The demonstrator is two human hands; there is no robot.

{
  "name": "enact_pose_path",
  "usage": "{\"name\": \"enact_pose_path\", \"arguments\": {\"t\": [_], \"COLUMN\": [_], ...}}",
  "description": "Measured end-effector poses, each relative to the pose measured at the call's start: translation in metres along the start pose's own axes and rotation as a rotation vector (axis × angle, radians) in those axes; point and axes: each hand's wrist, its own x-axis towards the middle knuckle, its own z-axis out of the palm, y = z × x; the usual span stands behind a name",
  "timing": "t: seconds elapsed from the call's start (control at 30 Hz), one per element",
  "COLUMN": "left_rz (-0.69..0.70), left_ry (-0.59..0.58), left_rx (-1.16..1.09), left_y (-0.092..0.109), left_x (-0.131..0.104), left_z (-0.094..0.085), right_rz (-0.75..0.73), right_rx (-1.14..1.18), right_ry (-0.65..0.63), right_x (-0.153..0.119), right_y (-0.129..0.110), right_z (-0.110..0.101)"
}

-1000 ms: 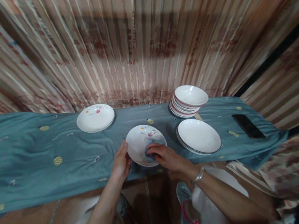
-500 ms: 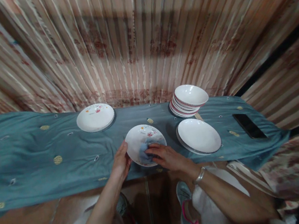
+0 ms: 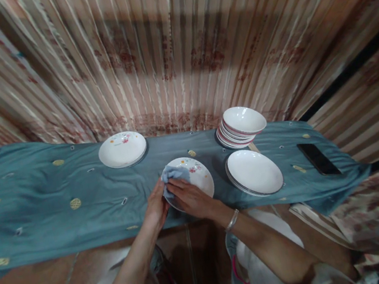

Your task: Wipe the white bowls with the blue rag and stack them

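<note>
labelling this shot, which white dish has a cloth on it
The round, white, flower-patterned dish in the left hand, with the blue cloth under the right hand; the stacked dishes have none.

A teal tablecloth (image 3: 50,225) with yellow pineapple prints drapes a long, narrow table, wrinkling most toward the left. Left of centre by the back edge lies a low stack of floral plates (image 3: 121,154). Right of centre stand red-banded white bowls (image 3: 241,125), stacked, with plain white plates (image 3: 255,172) piled just in front. A black smartphone (image 3: 319,158) lies flat near the right end.
</note>
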Motion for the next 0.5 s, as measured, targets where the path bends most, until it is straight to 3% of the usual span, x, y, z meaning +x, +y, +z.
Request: {"name": "enact_pose_path", "arguments": {"t": [0.17, 0.5], "left_rz": [-0.005, 0.039], "left_ry": [-0.053, -0.077], "left_rx": [0.012, 0.011], "left_y": [0.0, -0.002], "left_x": [0.0, -0.002], "left_z": [-0.002, -0.005], "right_rz": [0.058, 0.34], "right_rx": [-0.123, -0.356], "right_ry": [0.033, -0.052], "right_x": [0.005, -0.003], "right_y": [0.014, 0.021], "right_z": [-0.003, -0.027]}}
